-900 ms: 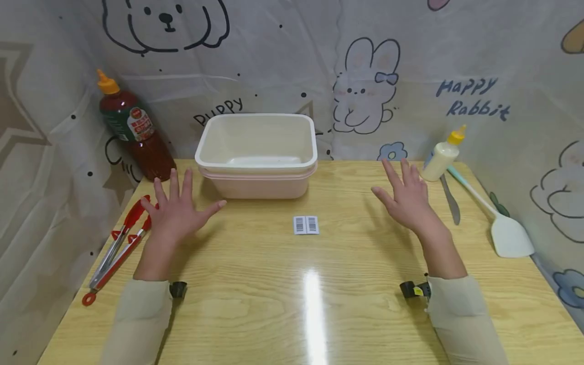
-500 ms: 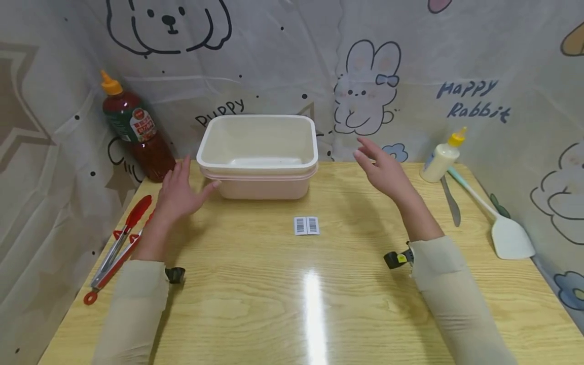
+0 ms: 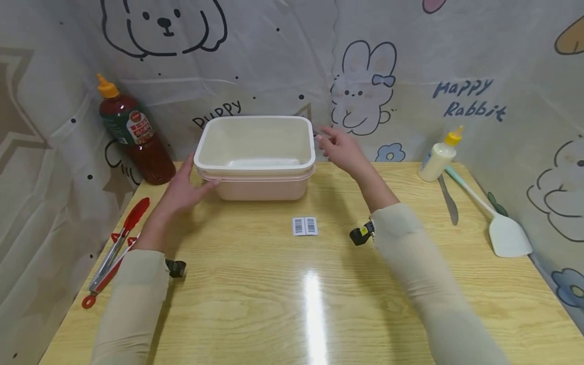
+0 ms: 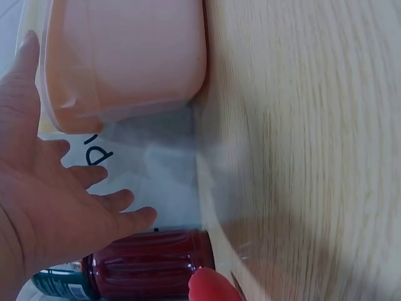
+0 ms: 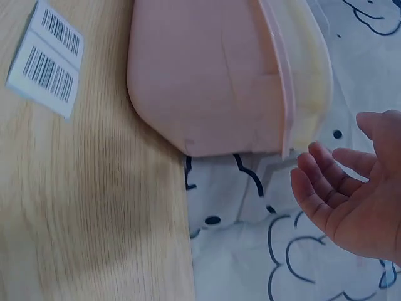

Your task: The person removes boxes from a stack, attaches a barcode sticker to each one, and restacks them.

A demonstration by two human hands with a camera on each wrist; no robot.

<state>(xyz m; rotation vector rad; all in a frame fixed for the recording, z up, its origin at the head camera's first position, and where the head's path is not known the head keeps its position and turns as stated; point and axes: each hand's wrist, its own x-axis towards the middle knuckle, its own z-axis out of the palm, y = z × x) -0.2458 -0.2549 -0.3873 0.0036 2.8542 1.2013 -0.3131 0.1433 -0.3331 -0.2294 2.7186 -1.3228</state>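
A cream basin (image 3: 255,137) is stacked in a pink basin (image 3: 262,190) at the back of the table. At the stack's left end is my left hand (image 3: 184,187), fingers spread and thumb by the front corner; whether it touches is unclear. The left wrist view shows this hand (image 4: 50,200) with its palm towards the basins and nothing held. Just off the right rim, my right hand (image 3: 342,151) has its fingers loosely bent. In the right wrist view a small gap separates that hand (image 5: 357,200) from the cream rim.
Left of the stack stand a red sauce bottle (image 3: 132,134) and red-tipped tongs (image 3: 114,248). A barcode card (image 3: 304,226) lies in front. To the right are a small yellow-capped bottle (image 3: 439,159), a spreader knife (image 3: 449,203) and a white spatula (image 3: 508,235).
Both hands have moved in towards the stacked basins, the right one sweeping far to the left. Their spread fingers have drawn closer together. The basins have stayed put.
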